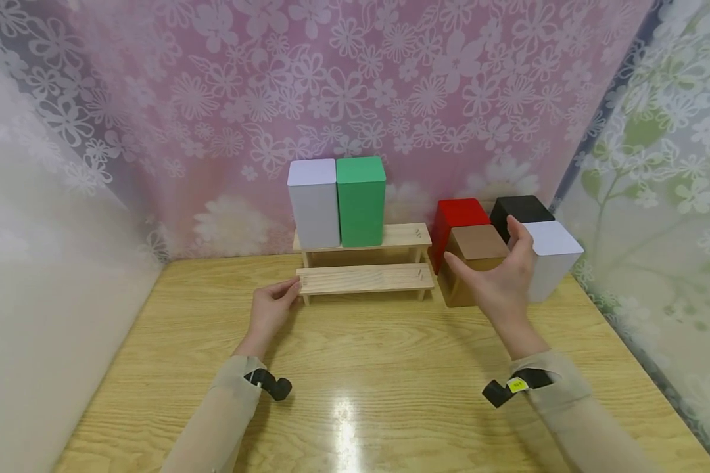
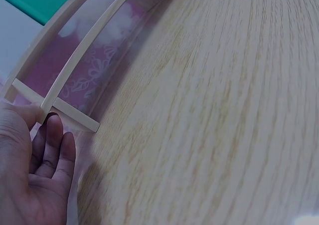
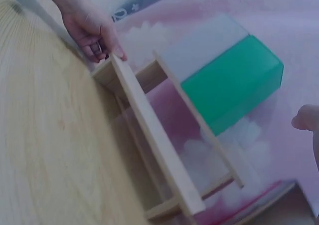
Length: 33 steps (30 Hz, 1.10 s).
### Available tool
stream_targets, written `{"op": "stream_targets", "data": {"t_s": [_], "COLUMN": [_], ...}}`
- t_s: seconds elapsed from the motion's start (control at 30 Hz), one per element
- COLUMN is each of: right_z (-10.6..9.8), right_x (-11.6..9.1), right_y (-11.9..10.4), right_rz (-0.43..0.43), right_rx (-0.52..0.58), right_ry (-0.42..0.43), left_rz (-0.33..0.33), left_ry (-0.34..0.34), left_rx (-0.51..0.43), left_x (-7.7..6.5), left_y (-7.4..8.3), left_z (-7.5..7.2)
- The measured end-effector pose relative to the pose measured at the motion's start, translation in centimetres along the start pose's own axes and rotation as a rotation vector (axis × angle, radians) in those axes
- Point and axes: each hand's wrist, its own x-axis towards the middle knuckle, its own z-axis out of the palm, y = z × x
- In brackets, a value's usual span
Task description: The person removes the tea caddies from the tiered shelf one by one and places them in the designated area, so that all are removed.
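Observation:
A two-step wooden shelf (image 1: 361, 280) stands at the back of the table. My left hand (image 1: 270, 307) pinches the left end of its lower board, with the thumb on top and fingertips under the edge in the left wrist view. On the upper step a white box (image 1: 315, 210) and a green box (image 1: 361, 203) stand upright side by side. My right hand (image 1: 505, 282) is at the brown box (image 1: 479, 244), thumb and fingers spread wide and nothing gripped. Whether it touches the box I cannot tell. Only a fingertip (image 3: 305, 119) shows in the right wrist view.
Right of the shelf, a red box (image 1: 458, 213), a black box (image 1: 523, 209) and another white box (image 1: 553, 253) stand grouped around the brown one. Flowered curtains (image 1: 355, 85) hang behind and beside the wooden table (image 1: 361, 368).

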Motion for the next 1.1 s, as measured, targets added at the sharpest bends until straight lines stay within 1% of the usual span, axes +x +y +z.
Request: {"op": "stream_targets", "data": {"t_s": [0.17, 0.3, 0.37, 0.57, 0.73, 0.83, 0.93, 1.1], "right_z": [1.9, 4.1, 5.3, 9.2, 12.0, 13.4, 14.8, 16.5], "right_x": [1.1, 1.5, 1.5, 1.5, 1.5, 1.5, 1.5, 1.6], "right_y": [-2.4, -4.0, -4.6, -6.4, -7.5, -7.8, -7.8, -7.7], "right_rz": [-0.043, -0.078, -0.071, -0.014, 0.056, 0.106, 0.147, 0.203], "right_rx": [0.013, 0.042, 0.064, 0.132, 0.116, 0.111, 0.117, 0.103], "right_ry": [-0.037, -0.08, -0.103, -0.172, -0.235, -0.265, -0.274, -0.261], "left_rz": [-0.001, -0.002, -0.001, -0.006, 0.005, 0.01, 0.011, 0.004], "left_ry": [0.006, 0.007, 0.007, 0.008, 0.003, -0.003, 0.0, 0.014], "left_rx": [-0.003, 0.004, 0.007, 0.013, 0.008, 0.002, 0.004, 0.006], "left_x": [-0.1, -0.1, -0.1, 0.0, 0.0, 0.0, 0.0, -0.1], "left_y": [0.0, 0.0, -0.1, -0.2, -0.1, 0.0, 0.0, 0.2], "left_z": [-0.1, -0.1, -0.1, -0.2, -0.1, 0.0, 0.1, 0.0]}}
